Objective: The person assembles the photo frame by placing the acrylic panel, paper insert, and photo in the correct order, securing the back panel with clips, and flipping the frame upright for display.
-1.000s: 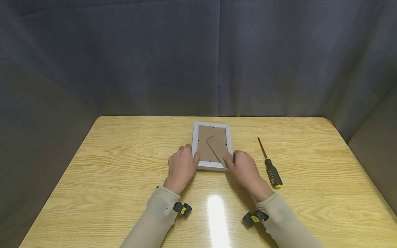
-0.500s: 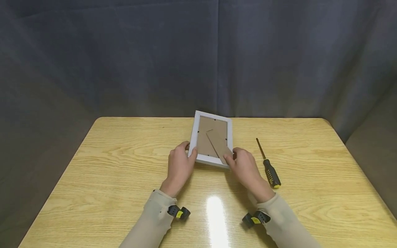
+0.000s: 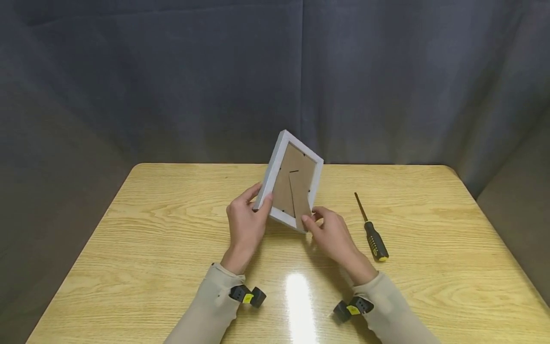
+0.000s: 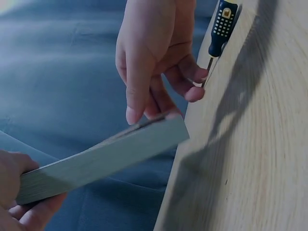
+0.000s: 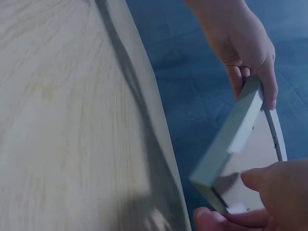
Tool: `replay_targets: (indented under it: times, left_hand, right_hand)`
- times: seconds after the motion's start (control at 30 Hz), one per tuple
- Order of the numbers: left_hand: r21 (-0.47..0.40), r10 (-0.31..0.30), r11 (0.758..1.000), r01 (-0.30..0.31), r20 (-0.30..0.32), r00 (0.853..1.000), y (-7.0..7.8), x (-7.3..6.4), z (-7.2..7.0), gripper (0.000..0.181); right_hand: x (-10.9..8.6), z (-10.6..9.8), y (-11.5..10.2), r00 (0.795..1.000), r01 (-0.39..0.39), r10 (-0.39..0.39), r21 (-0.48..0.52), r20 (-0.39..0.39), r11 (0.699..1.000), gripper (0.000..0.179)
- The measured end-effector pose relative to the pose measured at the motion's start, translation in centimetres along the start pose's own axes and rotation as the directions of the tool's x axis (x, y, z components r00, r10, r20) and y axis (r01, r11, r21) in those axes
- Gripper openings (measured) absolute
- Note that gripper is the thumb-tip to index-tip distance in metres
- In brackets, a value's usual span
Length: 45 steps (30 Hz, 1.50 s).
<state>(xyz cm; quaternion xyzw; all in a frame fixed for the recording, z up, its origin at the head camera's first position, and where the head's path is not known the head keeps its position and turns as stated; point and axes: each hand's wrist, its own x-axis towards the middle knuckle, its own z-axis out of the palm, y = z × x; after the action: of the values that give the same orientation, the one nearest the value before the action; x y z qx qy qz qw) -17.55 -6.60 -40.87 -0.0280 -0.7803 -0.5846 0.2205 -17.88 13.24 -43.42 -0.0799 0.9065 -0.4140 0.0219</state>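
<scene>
A white picture frame [image 3: 272, 176] is held tilted above the table, its brown backing board [image 3: 282, 191] facing me. My left hand [image 3: 246, 224] grips the frame's lower left corner, thumb on the back border. At the lower right, my right hand [image 3: 337, 236] pinches the edge, its thumb over the lower end of the brown stand leg [image 3: 300, 203]. Seen from the left wrist, the frame [image 4: 106, 159] shows its side edge. In the right wrist view the right hand's thumb lies over the back, with fingers beneath; the frame's front is hidden.
A black and yellow screwdriver [image 3: 376, 241] lies on the wooden table [image 3: 172, 229], right of my right hand. Behind the table's far edge hangs a dark curtain [image 3: 215, 86]. Bands with small cameras sit on both wrists.
Both hands have lifted the picture frame and tipped its far end up. It has also turned, so its left outer side now shows. The screwdriver stays in place.
</scene>
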Motion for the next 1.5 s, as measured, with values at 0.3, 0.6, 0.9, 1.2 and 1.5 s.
replay_targets:
  times: [0.3,0.6,0.9,1.2,1.5]
  left_hand:
    - [0.12,0.196,0.974,-0.191,-0.029,0.98,0.5,-0.4,0.3,0.033]
    - [0.246,0.378,0.895,-0.373,0.027,0.925,1.6,-1.3,1.1,0.029]
    - [0.38,0.539,0.751,-0.54,0.118,0.834,2.0,-2.5,2.0,0.027]
    - [0.524,0.659,0.571,-0.633,0.168,0.733,2.1,-4.0,3.1,0.022]
    - [0.548,0.687,0.464,-0.696,0.273,0.673,2.8,-5.0,3.4,0.029]
  right_hand:
    - [-0.1,-0.8,-1.2,0.996,0.082,-0.083,-0.015,-0.028,0.996,0.029]
    - [-0.2,-1.4,-4.5,0.992,0.122,-0.1,0.356,-0.079,0.927,0.052]
    - [-0.2,-2.3,-5.6,0.999,0.007,0.02,0.615,-0.037,0.789,0.051]
    - [0.0,-2.6,-5.4,0.99,-0.097,0.138,0.603,-0.022,0.792,0.047]
    - [-0.1,-3.0,-4.6,0.989,-0.104,0.15,0.657,-0.015,0.747,0.043]
